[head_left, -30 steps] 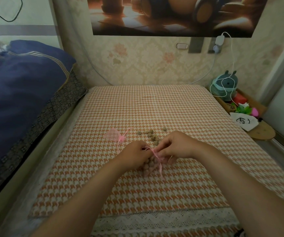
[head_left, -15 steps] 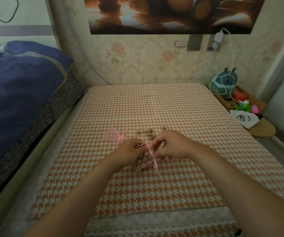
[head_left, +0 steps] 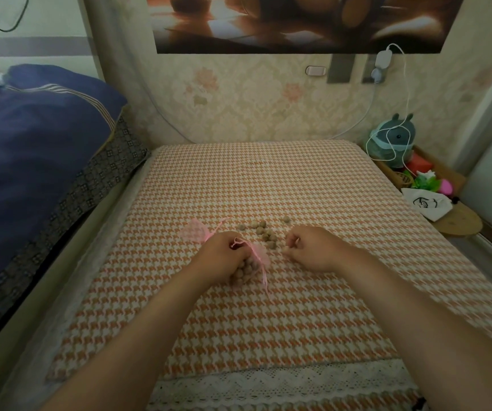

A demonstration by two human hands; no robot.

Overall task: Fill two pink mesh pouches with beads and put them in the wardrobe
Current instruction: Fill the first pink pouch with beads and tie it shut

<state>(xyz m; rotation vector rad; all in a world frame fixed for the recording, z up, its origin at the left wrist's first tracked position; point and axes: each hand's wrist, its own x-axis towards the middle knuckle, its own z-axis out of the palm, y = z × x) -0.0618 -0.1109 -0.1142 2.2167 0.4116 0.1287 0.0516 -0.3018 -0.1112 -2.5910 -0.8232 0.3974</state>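
Note:
My left hand [head_left: 220, 258] grips a pink mesh pouch [head_left: 253, 264] packed with tan beads, its pink ribbon trailing down onto the mat. A second pink mesh pouch [head_left: 195, 231] lies flat just beyond my left hand. Several loose tan beads [head_left: 265, 234] sit in a small heap between my hands. My right hand [head_left: 313, 247] rests on the mat to the right of the heap, fingers curled, apart from the pouch; whether it holds a bead I cannot tell.
The orange houndstooth mat [head_left: 268, 185] covers the surface, with a lace edge near me. A blue quilt [head_left: 31, 149] lies on the left. A small shelf [head_left: 458, 221] with a teal toy [head_left: 393, 140], cable and trinkets stands at the right. A wall is behind.
My right hand has let go of the pouch's ribbon and moved right onto the mat. My left hand keeps hold of the filled pouch.

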